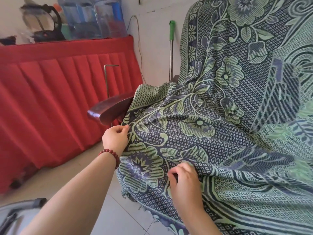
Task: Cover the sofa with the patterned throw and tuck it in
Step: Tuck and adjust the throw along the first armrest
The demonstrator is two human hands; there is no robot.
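The woven floral throw (220,119) is pinched by the left hand (115,138) and the right hand (185,183); beyond them only a glossy wooden sofa armrest (108,108) is seen.

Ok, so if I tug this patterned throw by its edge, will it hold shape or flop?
Probably flop: the throw sags in soft folds where the left hand and right hand pinch it. The weave looks thick, so likely heavyish and slow to slip, though it may slide on the glossy wooden armrest.
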